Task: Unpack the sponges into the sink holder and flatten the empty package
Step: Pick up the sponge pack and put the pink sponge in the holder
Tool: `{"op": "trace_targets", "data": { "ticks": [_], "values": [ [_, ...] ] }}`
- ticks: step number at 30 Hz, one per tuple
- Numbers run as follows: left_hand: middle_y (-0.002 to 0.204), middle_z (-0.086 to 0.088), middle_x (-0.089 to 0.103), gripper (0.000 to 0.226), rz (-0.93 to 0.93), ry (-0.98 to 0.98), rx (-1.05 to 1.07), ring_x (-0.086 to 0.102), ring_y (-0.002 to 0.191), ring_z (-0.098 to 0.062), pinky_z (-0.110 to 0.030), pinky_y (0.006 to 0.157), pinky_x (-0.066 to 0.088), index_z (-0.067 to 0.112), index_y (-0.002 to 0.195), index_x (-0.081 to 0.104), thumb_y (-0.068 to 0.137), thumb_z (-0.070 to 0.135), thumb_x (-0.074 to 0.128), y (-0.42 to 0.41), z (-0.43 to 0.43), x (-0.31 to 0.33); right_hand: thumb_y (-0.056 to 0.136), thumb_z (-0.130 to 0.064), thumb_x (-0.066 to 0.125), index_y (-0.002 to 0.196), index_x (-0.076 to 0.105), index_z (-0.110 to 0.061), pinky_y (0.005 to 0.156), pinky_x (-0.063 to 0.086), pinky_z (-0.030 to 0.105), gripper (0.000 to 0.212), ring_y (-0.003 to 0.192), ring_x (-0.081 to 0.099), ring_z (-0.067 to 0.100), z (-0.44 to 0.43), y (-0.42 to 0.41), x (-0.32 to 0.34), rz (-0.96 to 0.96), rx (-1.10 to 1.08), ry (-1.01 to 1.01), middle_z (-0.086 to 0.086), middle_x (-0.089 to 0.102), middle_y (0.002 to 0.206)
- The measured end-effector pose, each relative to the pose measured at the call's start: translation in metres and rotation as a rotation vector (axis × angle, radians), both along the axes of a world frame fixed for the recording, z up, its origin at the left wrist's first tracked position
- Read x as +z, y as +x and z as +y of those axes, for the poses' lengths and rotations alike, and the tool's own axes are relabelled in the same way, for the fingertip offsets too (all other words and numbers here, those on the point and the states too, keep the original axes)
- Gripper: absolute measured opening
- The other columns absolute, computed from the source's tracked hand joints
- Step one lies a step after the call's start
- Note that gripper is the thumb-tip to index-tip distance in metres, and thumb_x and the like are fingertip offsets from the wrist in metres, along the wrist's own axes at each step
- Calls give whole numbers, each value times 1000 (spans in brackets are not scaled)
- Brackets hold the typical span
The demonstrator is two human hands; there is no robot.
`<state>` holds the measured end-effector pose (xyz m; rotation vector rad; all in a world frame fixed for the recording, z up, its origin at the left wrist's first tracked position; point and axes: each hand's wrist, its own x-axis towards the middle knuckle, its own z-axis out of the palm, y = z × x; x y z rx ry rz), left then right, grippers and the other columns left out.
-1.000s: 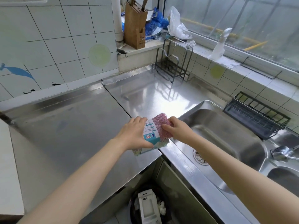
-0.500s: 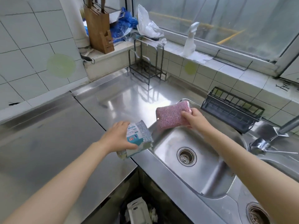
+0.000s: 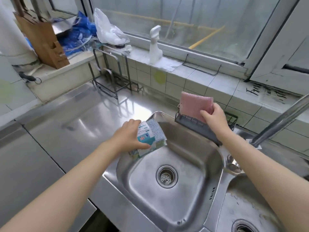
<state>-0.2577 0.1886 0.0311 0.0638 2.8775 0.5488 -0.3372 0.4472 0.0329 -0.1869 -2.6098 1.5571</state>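
My right hand [image 3: 214, 116] grips a pink mesh sponge [image 3: 194, 104] by its lower right corner. The sponge stands upright with its bottom edge down inside the dark wire sink holder [image 3: 197, 126], which hangs on the far rim of the sink. My left hand [image 3: 129, 136] is closed on the sponge package [image 3: 149, 139], a white and teal printed wrapper with silver-grey sponges showing at its open end. I hold the package over the near-left corner of the steel sink [image 3: 167, 190].
A steel faucet [image 3: 280, 119] slants in from the right, close to my right forearm. A second basin [image 3: 244, 220] lies lower right. A wire rack [image 3: 113, 81], a knife block [image 3: 43, 41], plastic bags and a white bottle [image 3: 155, 46] stand at the back.
My right hand carried the pink sponge away from the package, across the sink and into the holder. My left hand brought the package to the right, over the sink's edge.
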Motion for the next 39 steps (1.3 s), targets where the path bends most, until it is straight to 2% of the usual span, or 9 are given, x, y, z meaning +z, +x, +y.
{"op": "trace_targets", "data": {
  "ticks": [4,9,12,19,23,31,39],
  "values": [
    [128,-9,44,83,-7,-17,-34,41,117,-25,-42,99,40,12,129,35,65,47,74,-29,18,0,84,-11,56,111,52,-4,90,46,45,29,104,57,34,25,-29,-5,4,-87,38,18,61,113],
    [129,-8,44,83,-19,-47,-33,41,119,-24,-42,99,40,11,130,35,66,47,73,-55,27,-3,84,-9,56,117,51,-5,85,44,34,34,103,56,26,35,-60,-26,-34,-88,64,14,61,117],
    [130,-9,44,83,-26,-51,-41,41,119,-24,-42,100,40,11,130,34,66,48,73,-67,27,-7,84,-8,56,117,52,-5,83,43,32,34,99,56,25,33,-74,-39,-54,-75,61,14,61,116],
    [127,-6,45,84,-38,-50,-59,42,115,-22,-40,98,41,14,131,33,66,49,73,-86,27,-13,83,-9,57,110,55,-4,81,43,33,27,94,56,27,29,-98,-55,-21,-52,103,14,63,108],
    [124,-6,46,83,-48,-41,-83,43,113,-21,-41,97,42,14,129,34,65,50,72,-96,29,-16,81,-22,61,105,59,-3,81,44,40,31,104,52,35,30,-108,-65,-15,-107,278,20,58,109],
    [128,-5,45,84,-42,-30,-119,42,116,-21,-38,97,41,14,132,32,66,49,73,-111,38,-21,81,-34,62,120,45,-4,84,43,44,52,112,49,37,33,-109,-71,-58,-138,547,19,48,123],
    [125,-5,46,86,-36,-1,-152,42,113,-20,-33,93,40,15,134,31,66,49,73,-118,45,-24,85,-25,59,129,34,-2,86,44,43,56,115,49,38,36,-107,-67,-63,-120,445,19,39,134]
  ]
}}
